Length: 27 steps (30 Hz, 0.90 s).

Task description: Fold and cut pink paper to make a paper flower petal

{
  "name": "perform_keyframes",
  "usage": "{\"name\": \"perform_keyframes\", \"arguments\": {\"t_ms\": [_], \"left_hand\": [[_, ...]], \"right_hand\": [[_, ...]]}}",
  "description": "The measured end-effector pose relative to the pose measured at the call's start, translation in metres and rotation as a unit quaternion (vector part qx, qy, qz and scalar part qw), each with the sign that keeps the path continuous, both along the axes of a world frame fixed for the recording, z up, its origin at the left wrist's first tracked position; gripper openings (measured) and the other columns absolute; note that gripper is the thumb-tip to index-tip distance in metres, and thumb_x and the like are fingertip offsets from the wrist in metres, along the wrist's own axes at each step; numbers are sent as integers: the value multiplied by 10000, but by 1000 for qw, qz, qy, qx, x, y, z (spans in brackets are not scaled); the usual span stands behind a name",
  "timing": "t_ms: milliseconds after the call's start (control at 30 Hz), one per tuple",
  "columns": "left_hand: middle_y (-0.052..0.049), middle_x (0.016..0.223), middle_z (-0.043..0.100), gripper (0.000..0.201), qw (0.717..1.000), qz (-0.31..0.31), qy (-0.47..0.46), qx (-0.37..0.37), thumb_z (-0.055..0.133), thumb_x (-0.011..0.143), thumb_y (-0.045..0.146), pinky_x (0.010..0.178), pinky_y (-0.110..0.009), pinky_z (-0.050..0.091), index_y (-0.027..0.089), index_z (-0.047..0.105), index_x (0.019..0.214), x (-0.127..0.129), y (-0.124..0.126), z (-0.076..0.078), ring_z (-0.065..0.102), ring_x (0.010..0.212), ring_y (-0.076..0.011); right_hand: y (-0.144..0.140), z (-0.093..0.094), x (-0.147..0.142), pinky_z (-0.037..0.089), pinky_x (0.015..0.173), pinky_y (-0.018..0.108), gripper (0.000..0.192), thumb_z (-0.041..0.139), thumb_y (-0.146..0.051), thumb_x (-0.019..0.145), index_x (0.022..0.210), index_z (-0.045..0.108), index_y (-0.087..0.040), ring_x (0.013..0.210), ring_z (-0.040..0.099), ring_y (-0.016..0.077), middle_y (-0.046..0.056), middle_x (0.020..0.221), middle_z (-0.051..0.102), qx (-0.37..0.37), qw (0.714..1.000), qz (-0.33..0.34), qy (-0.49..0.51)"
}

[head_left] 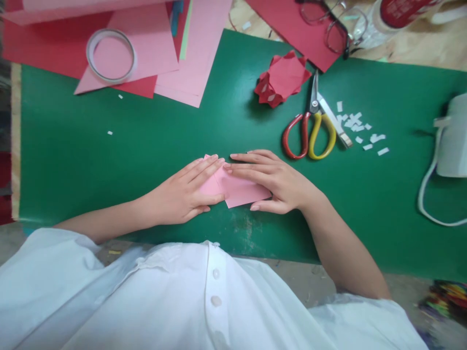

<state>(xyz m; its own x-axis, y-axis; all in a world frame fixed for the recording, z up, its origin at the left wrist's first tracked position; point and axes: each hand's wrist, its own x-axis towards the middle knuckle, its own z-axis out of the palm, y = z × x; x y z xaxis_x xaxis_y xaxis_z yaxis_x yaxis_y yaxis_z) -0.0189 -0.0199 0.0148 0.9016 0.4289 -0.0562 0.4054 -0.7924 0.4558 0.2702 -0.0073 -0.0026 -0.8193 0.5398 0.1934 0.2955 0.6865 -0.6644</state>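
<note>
Well, from my distant screen I start at left, where a glossy tape ring (133, 57) lies flat on matte pink and red sheets (156, 48). Next comes the left hand (178, 192), palm down, fingers straight and close together, covering the left end of the pink paper (242, 187). That creased, thin piece lies on the smooth green table (146, 136) between the hands, its long axis running roughly side to side; both touch it, so I call neither nearer. The right hand (284, 182) has its fingers loosely spread over the upper edge, thumb apart near the lower right corner. Farther up and right I see a spiky red form (286, 78), metal scissors (314, 103), oblong white scraps (356, 127) and a rounded white box (454, 141)
</note>
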Motion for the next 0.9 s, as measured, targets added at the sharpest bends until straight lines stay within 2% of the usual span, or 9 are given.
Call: {"name": "perform_keyframes", "arguments": {"t_ms": [200,367,467,567,633,700,767,833,900], "left_hand": [[-102,1715,27,431,1000,-3,14,-6,677,926,309,1225,-627,283,333,625,1353,-3,2,-3,204,1543,-430],[-140,1706,64,459,1000,-12,23,8,669,933,329,1208,-633,299,337,598,1386,-4,3,-1,225,1536,-434],[-162,1692,134,459,999,-14,28,20,679,927,342,1196,-621,321,332,604,1380,-3,4,3,264,1523,-434],[-182,1641,285,406,999,-10,26,47,641,951,376,1163,-583,381,302,628,1350,-1,6,5,359,1484,-406],[-191,1569,412,366,997,7,10,76,586,982,385,1115,-543,439,268,644,1324,1,8,3,447,1429,-371],[-189,1502,495,360,994,30,-9,104,550,1000,384,1069,-515,474,247,641,1321,3,8,-1,504,1375,-348],[-179,1473,527,379,991,49,-16,120,550,1001,385,1054,-508,475,240,618,1344,6,7,-5,519,1352,-341],[-175,1460,539,407,990,62,-18,124,563,992,394,1060,-511,461,224,596,1361,8,7,-9,515,1347,-339],[-178,1459,539,432,990,71,-19,120,573,983,415,1067,-519,446,207,582,1362,9,7,-13,499,1357,-345]], "right_hand": [[-7,-6,23,377,1152,494,607,449,-592,1019,1429,537,-153,1358,523,299,185,1442,556,24,999,-29,13],[-25,-6,47,435,1119,473,525,505,-516,1009,1397,562,-167,1318,560,297,177,1441,559,47,995,-83,-14],[-30,-3,51,470,1076,466,504,506,-506,1010,1370,575,-159,1280,589,297,184,1382,605,81,992,-98,-21],[-29,-2,41,505,993,426,384,575,-432,995,1277,613,-174,1162,653,272,145,1205,707,150,982,-116,-13],[-30,-3,28,502,939,388,234,627,-300,972,1190,631,-216,1042,682,233,64,1007,753,206,966,-158,-4],[-33,-6,14,483,867,370,182,649,-259,953,1130,631,-225,969,665,226,33,889,732,240,946,-219,-12],[-38,-8,0,452,834,396,279,650,-378,951,1169,616,-207,967,620,260,66,934,704,238,933,-263,-62],[-43,-10,-10,430,832,419,404,614,-495,950,1175,595,-161,978,571,291,128,1032,656,201,927,-295,-112],[-46,-10,-16,413,832,431,441,587,-549,947,1117,582,-142,979,527,307,156,1055,607,159,925,-315,-142]]}}
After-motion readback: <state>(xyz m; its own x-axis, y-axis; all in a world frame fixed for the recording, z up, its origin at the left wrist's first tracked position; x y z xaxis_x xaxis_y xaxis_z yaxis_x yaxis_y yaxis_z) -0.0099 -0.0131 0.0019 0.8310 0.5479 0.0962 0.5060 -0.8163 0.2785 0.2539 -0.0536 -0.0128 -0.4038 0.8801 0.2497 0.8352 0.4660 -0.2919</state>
